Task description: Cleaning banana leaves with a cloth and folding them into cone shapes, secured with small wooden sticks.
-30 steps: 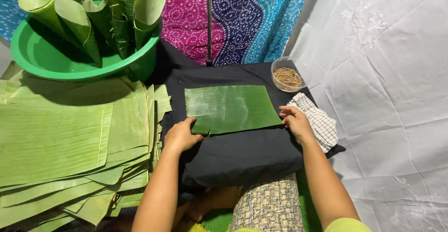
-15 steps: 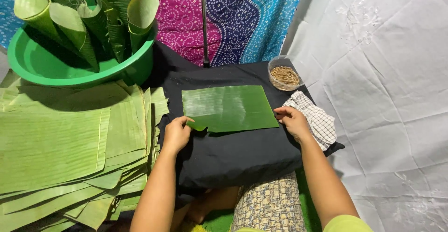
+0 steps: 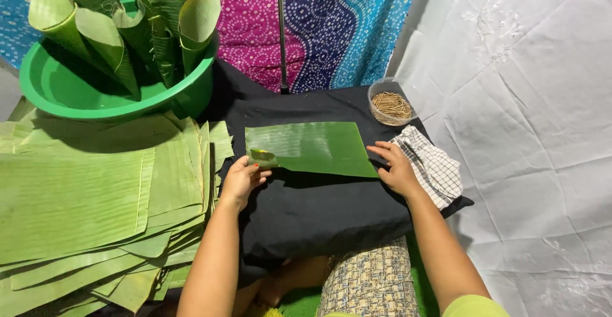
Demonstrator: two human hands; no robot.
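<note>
While the left hand [image 3: 241,180] pinches the lower-left corner of the banana leaf [image 3: 312,148] centred on the black worktop [image 3: 319,208], the flat, released right hand [image 3: 396,169] at 3 o'clock should pin it for a tight roll

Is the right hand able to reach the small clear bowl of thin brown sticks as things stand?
Probably yes. The right hand rests at the edge of the green banana leaf sheet, and the small clear bowl of thin brown sticks stands just beyond it on the black cloth, with nothing between them.

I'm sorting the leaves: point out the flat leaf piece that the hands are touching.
The single leaf piece lying alone on the black cloth, left hand lifting its corner, right hand at its other end; the others lie stacked left.
</note>
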